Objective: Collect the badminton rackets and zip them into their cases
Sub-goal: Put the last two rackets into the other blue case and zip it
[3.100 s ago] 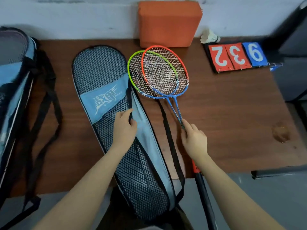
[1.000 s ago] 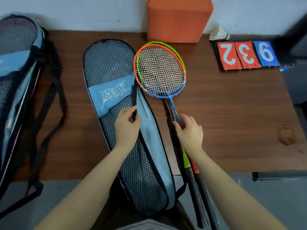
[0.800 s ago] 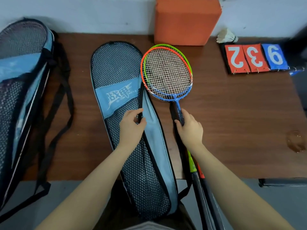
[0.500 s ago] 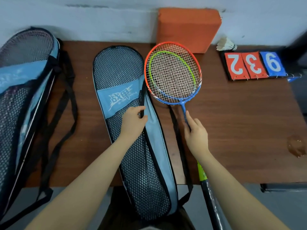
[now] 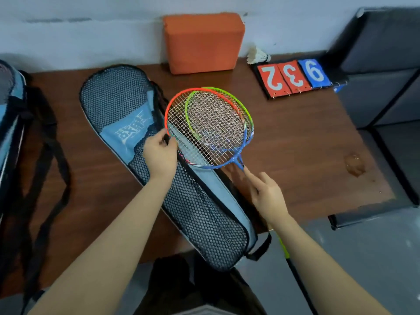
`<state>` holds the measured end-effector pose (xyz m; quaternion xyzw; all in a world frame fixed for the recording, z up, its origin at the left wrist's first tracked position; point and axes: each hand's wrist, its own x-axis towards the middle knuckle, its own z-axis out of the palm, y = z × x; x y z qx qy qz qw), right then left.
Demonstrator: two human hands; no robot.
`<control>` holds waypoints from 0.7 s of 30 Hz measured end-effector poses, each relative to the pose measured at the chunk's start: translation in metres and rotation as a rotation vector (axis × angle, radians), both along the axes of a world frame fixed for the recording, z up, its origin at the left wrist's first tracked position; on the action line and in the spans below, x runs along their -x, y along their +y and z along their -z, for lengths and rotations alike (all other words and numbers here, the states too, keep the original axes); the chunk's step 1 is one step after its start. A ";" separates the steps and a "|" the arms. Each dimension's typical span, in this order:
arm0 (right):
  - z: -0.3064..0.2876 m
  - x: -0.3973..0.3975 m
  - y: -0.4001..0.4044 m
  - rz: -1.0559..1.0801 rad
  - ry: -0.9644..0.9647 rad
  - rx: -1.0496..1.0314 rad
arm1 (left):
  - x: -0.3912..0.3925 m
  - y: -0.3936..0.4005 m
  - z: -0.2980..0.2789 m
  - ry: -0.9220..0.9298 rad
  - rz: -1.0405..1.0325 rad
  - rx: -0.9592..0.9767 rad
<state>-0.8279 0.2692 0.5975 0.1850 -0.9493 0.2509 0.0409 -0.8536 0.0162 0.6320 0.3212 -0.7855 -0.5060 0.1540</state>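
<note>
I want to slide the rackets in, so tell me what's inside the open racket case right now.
Through the racket case mesh nothing shows inside, and only pale blue lining shows at the opening the left hand holds. The racket heads hover over that opening, covering part of it.

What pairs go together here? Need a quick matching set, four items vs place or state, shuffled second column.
Column 1:
1. left hand
2. right hand
3. shuttlecock
4. orange foam block

Column 2:
A. against the wall at the table's far edge
B. grips the two racket shafts
C. pinches the open edge of the mesh racket case
D. just beyond the red and blue score cards

Pairs: 1-C, 2-B, 3-D, 4-A
</note>
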 end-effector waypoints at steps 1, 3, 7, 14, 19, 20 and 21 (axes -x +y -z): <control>0.001 -0.003 0.003 -0.007 -0.009 0.011 | 0.000 0.001 0.001 -0.021 0.010 0.018; 0.001 -0.007 0.006 -0.033 -0.006 0.030 | -0.001 0.005 0.002 -0.056 0.065 0.035; 0.000 -0.011 0.005 0.033 -0.140 0.090 | -0.005 0.014 0.004 -0.086 0.174 0.059; -0.026 -0.004 -0.004 0.209 -0.680 0.674 | -0.007 0.023 0.003 -0.101 0.192 0.046; -0.027 -0.002 -0.003 0.181 -0.816 0.749 | -0.007 0.023 -0.002 -0.067 0.183 0.031; -0.026 -0.002 -0.003 0.170 -0.840 0.741 | -0.007 0.022 -0.002 -0.066 0.179 0.040; -0.024 -0.003 -0.001 0.165 -0.863 0.743 | -0.007 0.021 -0.003 -0.065 0.174 0.042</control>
